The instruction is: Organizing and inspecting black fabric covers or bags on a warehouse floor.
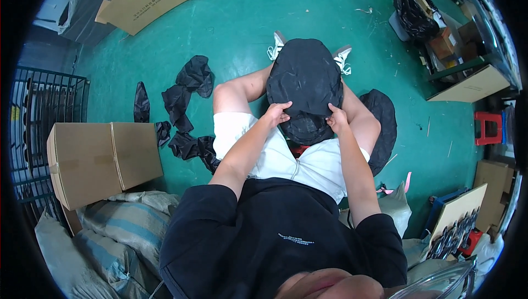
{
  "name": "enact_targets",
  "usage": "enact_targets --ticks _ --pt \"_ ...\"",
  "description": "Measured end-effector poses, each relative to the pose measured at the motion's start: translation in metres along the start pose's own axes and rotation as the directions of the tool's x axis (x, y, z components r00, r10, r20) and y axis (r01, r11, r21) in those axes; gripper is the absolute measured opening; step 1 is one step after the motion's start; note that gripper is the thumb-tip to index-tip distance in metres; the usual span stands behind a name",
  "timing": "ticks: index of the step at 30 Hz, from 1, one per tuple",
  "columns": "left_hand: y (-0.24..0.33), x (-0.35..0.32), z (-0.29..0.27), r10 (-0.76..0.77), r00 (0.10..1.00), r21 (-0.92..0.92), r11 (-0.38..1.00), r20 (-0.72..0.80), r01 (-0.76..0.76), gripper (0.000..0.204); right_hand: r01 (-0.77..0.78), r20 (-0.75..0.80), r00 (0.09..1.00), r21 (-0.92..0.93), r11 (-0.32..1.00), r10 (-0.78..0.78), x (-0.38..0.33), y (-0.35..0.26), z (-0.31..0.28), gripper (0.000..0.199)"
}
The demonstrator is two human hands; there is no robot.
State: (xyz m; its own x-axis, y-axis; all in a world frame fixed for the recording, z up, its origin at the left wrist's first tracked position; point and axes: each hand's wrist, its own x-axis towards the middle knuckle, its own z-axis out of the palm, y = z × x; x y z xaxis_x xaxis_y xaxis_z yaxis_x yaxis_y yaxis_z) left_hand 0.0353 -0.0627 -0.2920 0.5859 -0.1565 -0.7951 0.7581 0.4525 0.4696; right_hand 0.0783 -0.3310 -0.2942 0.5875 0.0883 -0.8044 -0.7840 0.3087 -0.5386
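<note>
A large rounded black fabric bag (305, 76) rests across my lap between my knees. Its surface is creased, and a fold or opening crosses its lower part. With fingers and thumb, my left hand (278, 114) pinches the left edge of that fold. My right hand (337, 118) grips the same fold at its right edge. Beside my right leg lies another rounded black fabric piece (382, 128), partly covered by the leg. Something red, too little exposed to name, peeks out below the bag at my lap.
Crumpled black fabric pieces (187, 87) lie on the green floor (242, 13) to my left. A cardboard box (104, 159) stands near woven sacks (118, 233). At the far left is an open carton (151, 5); a shelf with boxes and a red stool (488, 128) are at right.
</note>
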Motion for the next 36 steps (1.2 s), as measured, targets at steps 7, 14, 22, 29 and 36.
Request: enact_targets --ticks 7,14,22,29,36 --pt "-0.006 0.007 -0.011 0.015 0.988 0.192 0.981 -0.151 0.014 0.029 0.116 -0.033 0.988 -0.468 0.876 -0.149 -0.005 0.015 0.002 0.028" --pt "0.000 -0.018 0.010 0.104 0.994 0.088 0.991 0.030 -0.106 0.038 0.144 -0.050 0.986 -0.260 0.955 -0.162 -0.012 0.016 0.004 0.024" --pt "-0.012 -0.019 -0.001 -0.063 0.998 0.389 0.919 -0.020 0.065 0.041 0.072 -0.160 0.972 -0.503 0.861 -0.175 -0.020 0.021 0.011 0.031" --pt "-0.017 -0.005 0.002 -0.133 0.983 0.491 0.853 -0.128 0.179 0.033 0.146 -0.135 0.799 -0.901 0.408 -0.586 0.024 0.051 -0.012 0.037" --pt "-0.021 -0.010 0.001 -0.169 0.981 0.606 0.772 -0.096 0.192 0.039 0.116 -0.056 0.787 -0.964 0.237 -0.614 0.033 0.052 -0.017 0.041"
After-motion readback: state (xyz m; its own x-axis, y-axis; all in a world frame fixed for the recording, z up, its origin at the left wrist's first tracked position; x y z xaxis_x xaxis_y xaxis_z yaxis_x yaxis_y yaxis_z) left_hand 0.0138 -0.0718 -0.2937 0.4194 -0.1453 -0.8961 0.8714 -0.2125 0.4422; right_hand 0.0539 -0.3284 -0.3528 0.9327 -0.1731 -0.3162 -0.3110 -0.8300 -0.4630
